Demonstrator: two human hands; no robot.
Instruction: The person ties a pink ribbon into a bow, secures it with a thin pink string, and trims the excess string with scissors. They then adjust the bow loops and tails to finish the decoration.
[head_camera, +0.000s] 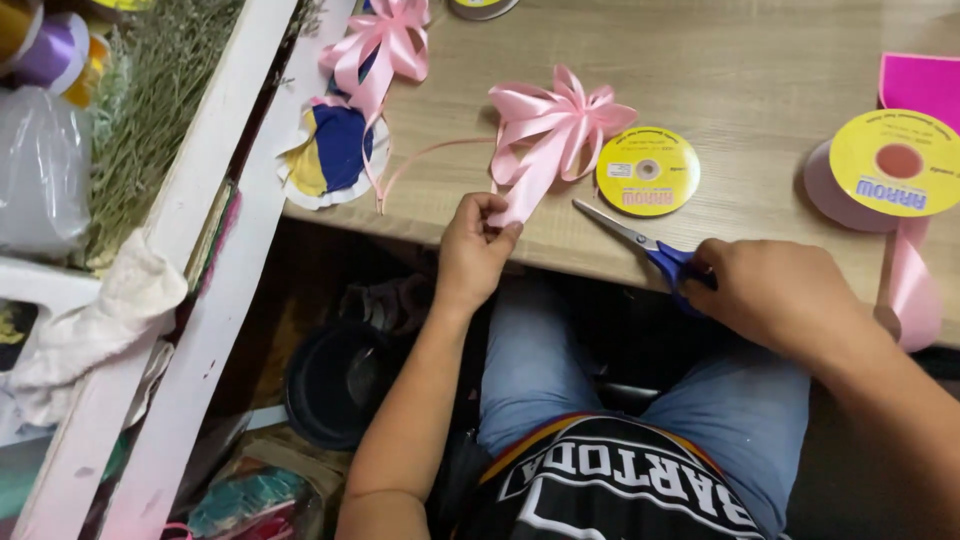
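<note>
While the left hand pinches a glossy tail of the pink satin ribbon bow at frame centre, the right hand grips blue-handled steel scissors, blades open. Flat yellow ribbon spool lies beside on the woodgrain desk.

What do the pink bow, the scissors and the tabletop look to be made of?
Pink bow: likely glossy plastic or satin ribbon; its loops shine and hold stiff folds. Scissors: bright metal blades, blue handles that look plastic, gripped by the right hand. Tabletop: pale wood grain, matte, possibly laminate.
</note>
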